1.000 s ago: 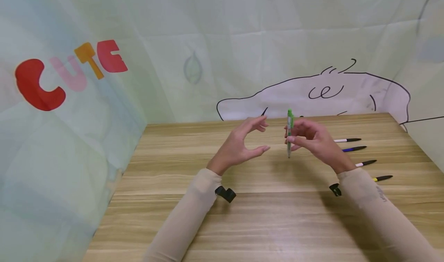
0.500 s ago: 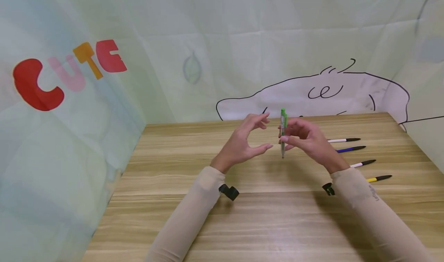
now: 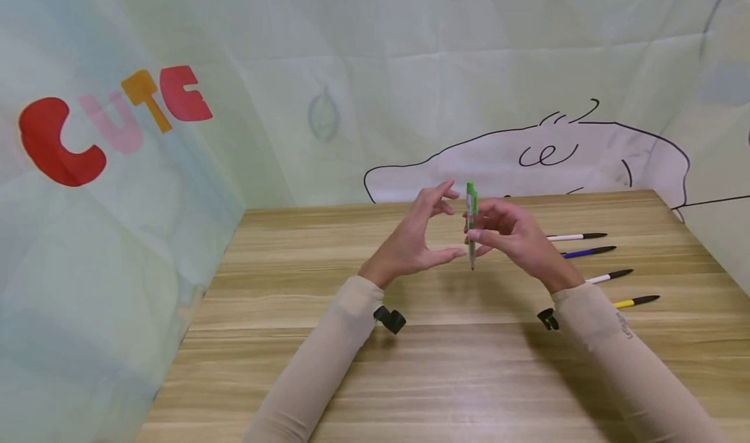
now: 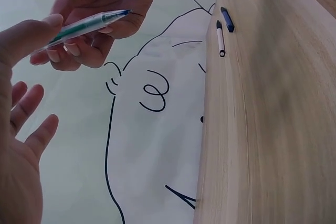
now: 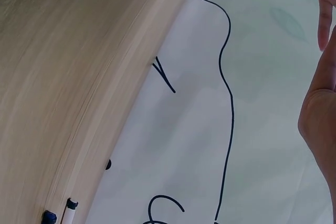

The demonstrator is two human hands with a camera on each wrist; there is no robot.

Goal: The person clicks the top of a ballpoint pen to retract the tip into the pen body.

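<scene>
A clear pen with a green push button and clip (image 3: 471,225) stands nearly upright above the table. My right hand (image 3: 515,238) pinches it between thumb and fingertips. To its left, my left hand (image 3: 413,238) has its thumb and fingers spread wide in a C shape facing the pen. The left thumb tip is right beside the pen's lower part; whether it touches cannot be told. In the left wrist view, the pen (image 4: 86,27) has its tip toward the right, and the left thumb (image 4: 26,38) overlaps its other end. Only part of the right hand (image 5: 320,93) shows in the right wrist view.
On the wooden table (image 3: 445,378), several pens lie in a column at the right: a white one (image 3: 574,237), a blue one (image 3: 588,252), another white one (image 3: 609,277) and a yellow one (image 3: 635,301), all with black ends. Printed cloth (image 3: 328,104) hangs behind and left.
My right hand has moved left with the pen, and my left hand has shifted slightly right, its fingers rising a little. The gap between the left thumb and the pen has narrowed.
</scene>
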